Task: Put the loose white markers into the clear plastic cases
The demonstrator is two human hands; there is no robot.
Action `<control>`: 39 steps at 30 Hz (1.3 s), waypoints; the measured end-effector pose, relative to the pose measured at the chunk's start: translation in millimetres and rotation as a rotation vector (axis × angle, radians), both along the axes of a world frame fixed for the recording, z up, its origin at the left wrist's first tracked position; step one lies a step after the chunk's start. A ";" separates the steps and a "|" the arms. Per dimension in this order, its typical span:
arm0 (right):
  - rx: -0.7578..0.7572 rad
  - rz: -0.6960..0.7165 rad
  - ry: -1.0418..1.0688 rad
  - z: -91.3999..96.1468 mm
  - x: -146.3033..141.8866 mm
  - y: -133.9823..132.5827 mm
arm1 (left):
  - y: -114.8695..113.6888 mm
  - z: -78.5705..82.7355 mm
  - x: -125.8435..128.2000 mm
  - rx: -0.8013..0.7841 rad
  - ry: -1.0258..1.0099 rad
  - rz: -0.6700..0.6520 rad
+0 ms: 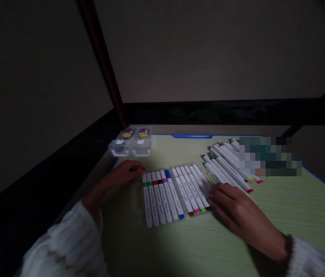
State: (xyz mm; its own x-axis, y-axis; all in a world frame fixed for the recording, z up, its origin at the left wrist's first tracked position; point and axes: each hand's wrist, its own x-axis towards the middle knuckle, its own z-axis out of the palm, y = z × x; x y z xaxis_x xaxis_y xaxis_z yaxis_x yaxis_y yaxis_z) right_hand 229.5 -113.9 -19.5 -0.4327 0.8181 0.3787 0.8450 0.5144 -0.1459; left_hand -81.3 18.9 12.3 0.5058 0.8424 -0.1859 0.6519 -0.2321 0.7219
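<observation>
At the right edge of the open marker case (133, 198), the right hand (234, 213) is curling, grip unclear; markers (162, 200) are lying in both halves. The left hand (126, 172) is bending by its far-left corner, hold hidden. Loose markers (225, 169) are sprawling rightward, clear boxes (132, 146) sitting beyond.

Dim — tabletop (176, 151) faintly lit, foreground shadowed.

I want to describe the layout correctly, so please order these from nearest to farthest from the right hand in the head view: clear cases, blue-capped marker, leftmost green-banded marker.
From the right hand:
1. Blue-capped marker: left of the hand, right end of its row.
2. Leftmost green-banded marker: left end of the same row.
3. Clear cases: far left, at the back.
</observation>
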 end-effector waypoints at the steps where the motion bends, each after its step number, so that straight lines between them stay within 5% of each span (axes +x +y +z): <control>1: -0.005 -0.001 0.010 -0.3 0.0 0.1 | -0.5 1.7 0.3 0.001 -0.013 0.002; 8: -0.035 0.005 0.091 1.9 -7.4 -3.8 | -5.4 13.5 2.5 0.084 -0.247 0.053; 15: -0.156 0.237 0.109 7.7 -35.0 -20.8 | -11.5 18.0 10.3 0.140 -0.411 0.180; 29: -0.443 0.276 0.359 9.9 -34.3 -24.0 | -41.5 16.0 45.1 0.277 -0.707 0.027; 39: -0.625 0.233 0.705 16.1 -31.3 -21.3 | -65.0 -0.2 65.2 0.703 -0.384 -0.179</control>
